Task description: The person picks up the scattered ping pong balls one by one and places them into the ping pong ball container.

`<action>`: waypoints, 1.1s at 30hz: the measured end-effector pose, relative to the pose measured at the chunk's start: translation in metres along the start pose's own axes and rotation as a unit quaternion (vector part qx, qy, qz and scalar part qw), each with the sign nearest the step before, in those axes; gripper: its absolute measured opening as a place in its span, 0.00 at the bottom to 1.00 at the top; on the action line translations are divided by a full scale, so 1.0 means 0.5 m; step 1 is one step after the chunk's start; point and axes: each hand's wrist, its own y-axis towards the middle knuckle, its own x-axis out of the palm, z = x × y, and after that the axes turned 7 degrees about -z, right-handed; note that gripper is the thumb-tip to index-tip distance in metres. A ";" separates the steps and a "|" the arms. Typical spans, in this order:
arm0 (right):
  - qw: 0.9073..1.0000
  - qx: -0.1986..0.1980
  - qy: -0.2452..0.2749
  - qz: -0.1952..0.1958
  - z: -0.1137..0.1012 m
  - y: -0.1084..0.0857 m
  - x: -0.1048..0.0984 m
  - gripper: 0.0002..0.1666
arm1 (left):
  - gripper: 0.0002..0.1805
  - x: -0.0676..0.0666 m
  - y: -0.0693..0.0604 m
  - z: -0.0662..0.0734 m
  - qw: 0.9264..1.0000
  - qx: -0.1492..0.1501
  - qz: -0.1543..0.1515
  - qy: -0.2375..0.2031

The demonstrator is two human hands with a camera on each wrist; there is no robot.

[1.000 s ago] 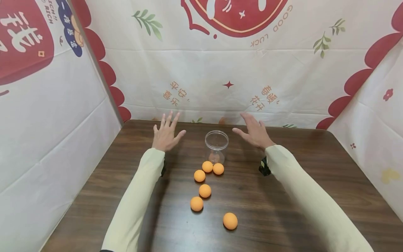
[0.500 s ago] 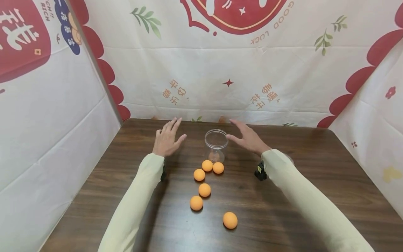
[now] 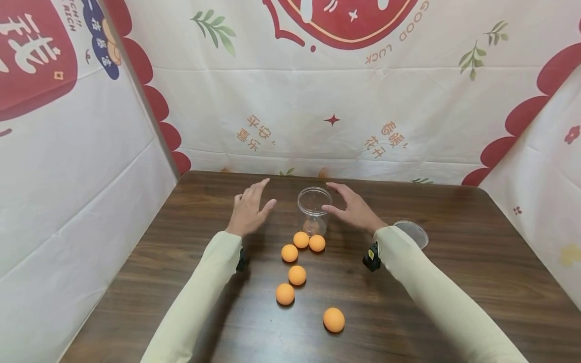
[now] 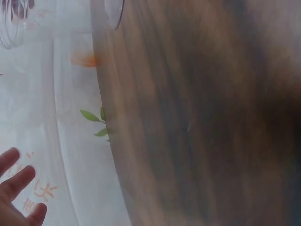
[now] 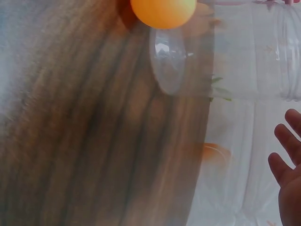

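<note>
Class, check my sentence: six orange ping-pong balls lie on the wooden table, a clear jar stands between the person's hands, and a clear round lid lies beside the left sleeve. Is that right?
Not quite: the head view shows the clear round lid beside the right sleeve, not the left. The orange ping-pong balls and clear jar are described correctly.

Hands, bare, one pair: left hand [image 3: 249, 209], right hand [image 3: 357, 209]. Sleeves, long, plain, pale cream-yellow, reaching the wrists: left sleeve [image 3: 196, 298], right sleeve [image 3: 436, 290]. Wrist devices, black, two: left device [image 3: 241, 260], partly hidden from here; right device [image 3: 373, 261], blocky, bearing a small yellow patch [image 3: 371, 253].
</note>
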 end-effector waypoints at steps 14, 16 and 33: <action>0.997 -0.024 0.049 0.045 0.005 -0.006 0.031 0.40 | 0.29 0.034 -0.070 0.030 0.988 -0.040 -0.090 -0.116; 0.997 -0.027 0.054 0.049 0.002 -0.006 0.032 0.39 | 0.29 0.036 -0.077 0.041 0.986 -0.044 -0.103 -0.124; 0.993 -0.018 0.096 0.071 0.006 -0.007 0.055 0.39 | 0.32 0.054 -0.132 0.078 0.983 -0.030 -0.133 -0.124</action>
